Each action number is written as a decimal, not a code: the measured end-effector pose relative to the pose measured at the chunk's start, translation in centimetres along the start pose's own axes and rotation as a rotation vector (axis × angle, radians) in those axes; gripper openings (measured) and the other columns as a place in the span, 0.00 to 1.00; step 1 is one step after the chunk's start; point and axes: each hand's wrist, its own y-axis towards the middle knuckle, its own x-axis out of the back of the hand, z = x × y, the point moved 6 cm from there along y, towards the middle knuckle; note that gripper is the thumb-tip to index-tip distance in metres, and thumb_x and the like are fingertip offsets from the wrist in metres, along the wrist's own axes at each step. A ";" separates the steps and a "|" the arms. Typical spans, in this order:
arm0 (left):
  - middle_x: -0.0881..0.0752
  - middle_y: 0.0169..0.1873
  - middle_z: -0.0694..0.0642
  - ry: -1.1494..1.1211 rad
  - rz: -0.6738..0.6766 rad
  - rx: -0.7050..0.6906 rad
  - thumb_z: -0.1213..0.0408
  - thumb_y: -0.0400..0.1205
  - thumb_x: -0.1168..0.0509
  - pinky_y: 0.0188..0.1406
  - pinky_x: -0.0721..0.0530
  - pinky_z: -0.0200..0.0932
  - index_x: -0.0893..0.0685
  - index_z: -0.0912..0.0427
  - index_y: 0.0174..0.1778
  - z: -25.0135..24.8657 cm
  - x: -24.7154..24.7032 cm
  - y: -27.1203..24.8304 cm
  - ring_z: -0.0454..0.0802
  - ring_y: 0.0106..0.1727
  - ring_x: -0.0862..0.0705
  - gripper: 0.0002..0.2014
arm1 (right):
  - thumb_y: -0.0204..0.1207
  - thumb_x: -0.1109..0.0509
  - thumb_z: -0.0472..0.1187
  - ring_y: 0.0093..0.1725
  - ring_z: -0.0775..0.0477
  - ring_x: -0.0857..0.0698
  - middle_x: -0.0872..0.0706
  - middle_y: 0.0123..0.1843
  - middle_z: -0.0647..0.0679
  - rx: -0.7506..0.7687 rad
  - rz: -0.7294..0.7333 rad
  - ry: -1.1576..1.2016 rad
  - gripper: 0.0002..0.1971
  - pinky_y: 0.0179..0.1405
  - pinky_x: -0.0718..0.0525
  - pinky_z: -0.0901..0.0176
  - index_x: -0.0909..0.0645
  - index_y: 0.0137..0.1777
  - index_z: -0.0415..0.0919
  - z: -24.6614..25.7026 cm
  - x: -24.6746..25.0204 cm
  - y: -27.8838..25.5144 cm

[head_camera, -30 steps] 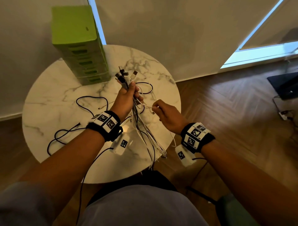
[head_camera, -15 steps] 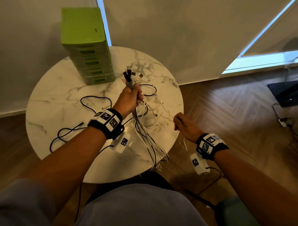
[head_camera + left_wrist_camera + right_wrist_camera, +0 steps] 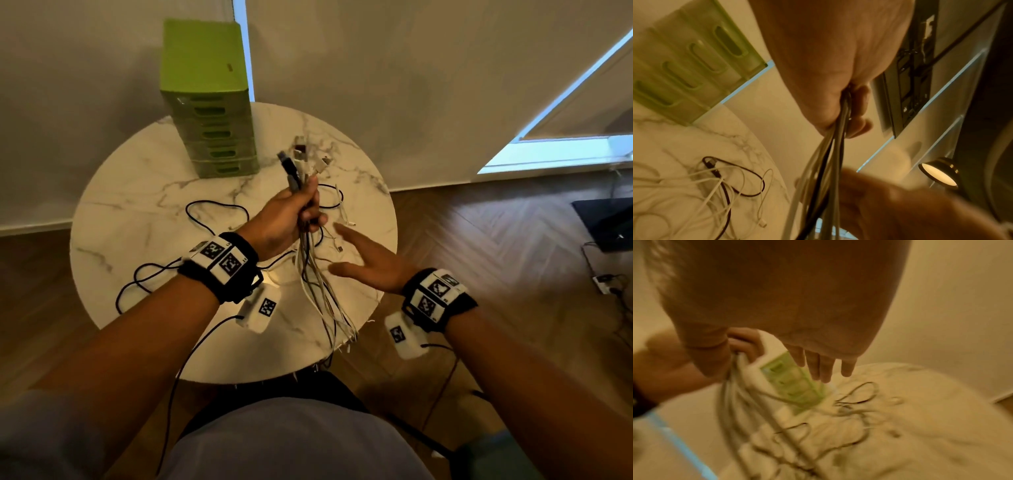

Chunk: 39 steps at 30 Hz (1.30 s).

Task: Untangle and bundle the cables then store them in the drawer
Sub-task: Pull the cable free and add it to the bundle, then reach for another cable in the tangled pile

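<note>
Step in hand: the gathered cable bunch (image 3: pixel 310 274) is judged ready for combing straight before bundling.
Left hand (image 3: pixel 286 219): fingers are closed round the bunch just below the plugs (image 3: pixel 301 161), held above the middle of the tabletop (image 3: pixel 137 219).
Right hand (image 3: pixel 368 260): fingers are extended and nothing is held; it is placed just beside the hanging strands.
Bunch tails: they are seen trailing over the near edge of the tabletop.
Loose cables (image 3: pixel 715 183): several are left lying on the tabletop, toward its far right edge.
Green drawer unit (image 3: pixel 209 113): it stands at the far edge; all drawers appear closed.
Advice: the top grip is best kept firm while the strands are drawn downward evenly, so that snags are felt early.
</note>
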 end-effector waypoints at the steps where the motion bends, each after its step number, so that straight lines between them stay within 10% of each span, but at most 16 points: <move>1: 0.23 0.24 0.49 0.097 0.023 -0.027 0.48 0.91 0.47 0.42 0.19 0.42 0.25 0.57 0.40 -0.2 -0.4 -0.4 0.51 0.38 0.18 0.19 | 0.79 0.30 0.59 0.83 0.58 0.37 0.39 0.86 0.55 0.058 0.028 0.045 0.43 0.80 0.39 0.63 0.46 0.87 0.49 2.6 -0.7 0.7; 5: 0.12 0.54 0.55 0.619 0.007 -0.139 0.47 0.91 0.49 0.62 0.22 0.33 0.12 0.59 0.59 -1.6 1.2 -2.1 0.46 0.61 0.17 0.24 | 0.84 0.37 0.39 0.55 0.46 0.13 0.13 0.55 0.46 0.140 -0.069 0.263 0.12 0.65 0.16 0.39 0.29 0.65 0.39 8.9 -3.5 2.8; 10: 0.08 0.47 0.43 0.452 -0.254 -0.178 0.52 0.85 0.31 0.59 0.16 0.41 0.15 0.56 0.63 -3.8 6.6 -4.6 0.37 0.51 0.11 0.15 | 0.83 0.43 0.35 0.33 0.45 0.27 0.26 0.38 0.47 0.185 -0.085 0.557 0.06 0.33 0.22 0.46 0.30 0.56 0.47 13.4 -5.3 3.3; 15: 0.23 0.76 0.62 0.123 -0.395 -0.481 0.72 0.71 0.18 0.65 0.13 0.57 0.53 0.42 0.86 -7.4 11.2 -8.2 0.61 0.64 0.11 0.59 | 0.81 0.43 0.33 0.28 0.51 0.35 0.31 0.26 0.56 0.128 0.202 0.652 0.07 0.28 0.34 0.57 0.27 0.45 0.44 17.2 -8.0 4.4; 19: 0.16 0.67 0.58 0.437 -0.423 -0.592 0.72 0.75 0.20 0.63 0.15 0.44 0.25 0.57 0.78 -11.0 12.4 -10.7 0.46 0.58 0.12 0.35 | 0.81 0.48 0.29 0.25 0.50 0.42 0.38 0.26 0.50 0.127 0.336 0.609 0.09 0.29 0.45 0.52 0.29 0.48 0.41 20.1 -8.9 5.0; 24: 0.11 0.46 0.56 0.635 -0.528 -0.616 0.71 0.81 0.29 0.46 0.15 0.43 0.11 0.61 0.53 -12.2 14.5 -12.6 0.48 0.45 0.12 0.06 | 0.85 0.46 0.31 0.25 0.49 0.34 0.36 0.28 0.48 0.135 0.430 0.511 0.06 0.28 0.25 0.54 0.30 0.55 0.40 22.5 -10.8 6.0; 30: 0.17 0.35 0.63 0.725 -0.578 -0.567 0.60 0.77 0.38 0.42 0.20 0.43 0.20 0.70 0.37 -12.4 16.1 -14.0 0.53 0.40 0.16 0.13 | 0.88 0.40 0.40 0.29 0.47 0.29 0.31 0.32 0.47 0.045 0.409 0.537 0.04 0.34 0.23 0.53 0.29 0.52 0.40 23.6 -13.5 8.1; 33: 0.16 0.42 0.53 0.671 -0.560 -0.557 0.67 0.82 0.35 0.47 0.18 0.45 0.16 0.64 0.49 -12.6 16.8 -14.3 0.48 0.42 0.16 0.05 | 0.87 0.39 0.43 0.24 0.51 0.32 0.31 0.26 0.53 0.017 0.351 0.569 0.13 0.32 0.28 0.54 0.32 0.39 0.44 23.5 -13.5 9.4; 36: 0.22 0.72 0.55 0.522 -0.534 -0.581 0.58 0.80 0.24 0.60 0.14 0.44 0.33 0.46 0.79 -12.3 18.3 -15.2 0.47 0.65 0.16 0.34 | 0.84 0.40 0.40 0.25 0.50 0.37 0.35 0.26 0.51 0.038 0.341 0.669 0.15 0.32 0.31 0.52 0.35 0.35 0.45 23.9 -12.9 10.1; 39: 0.39 0.86 0.60 0.083 -0.512 -0.544 0.39 0.66 0.19 0.66 0.15 0.51 0.56 0.41 0.87 -9.3 19.2 -16.5 0.57 0.82 0.29 0.62 | 0.82 0.40 0.39 0.25 0.50 0.41 0.40 0.27 0.51 0.063 0.388 0.777 0.16 0.29 0.35 0.54 0.34 0.31 0.47 24.7 -12.7 10.4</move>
